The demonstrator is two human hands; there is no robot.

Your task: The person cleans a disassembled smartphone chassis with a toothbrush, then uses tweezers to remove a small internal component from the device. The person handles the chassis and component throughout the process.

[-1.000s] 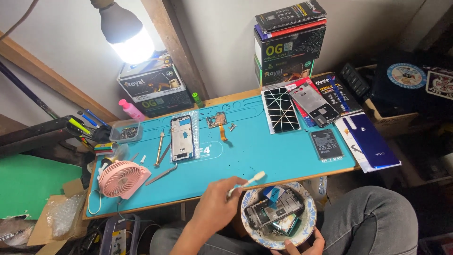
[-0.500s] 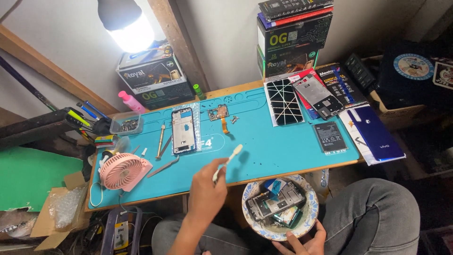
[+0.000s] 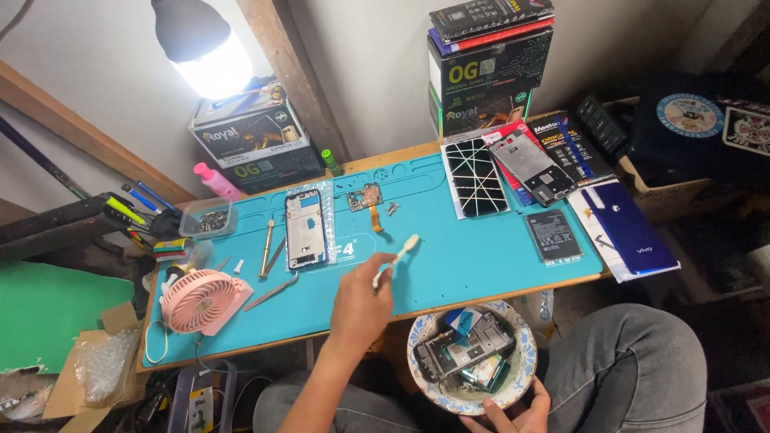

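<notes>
Head view, looking down at a blue work mat (image 3: 449, 265) on a wooden bench. The left hand (image 3: 361, 301), in the lower middle of the frame, is closed around the handle of a small white brush (image 3: 395, 259), whose bristle end points up and to the right, over the mat. The right hand (image 3: 513, 413) shows only at the bottom edge, its fingers curled under a patterned bowl (image 3: 472, 357), which it holds just below the front edge of the bench, over the person's lap. In the bowl lie a phone frame (image 3: 461, 351) and other small parts. To the left of the brush, on the mat, lies an opened phone (image 3: 305, 229), with a metal tool (image 3: 265, 247) and tweezers (image 3: 271, 292) beside it. A pink fan (image 3: 199, 301) sits at the mat's lower left corner. A small circuit board (image 3: 366, 197) lies above the brush, and a battery (image 3: 553, 236) lies to the right.
</notes>
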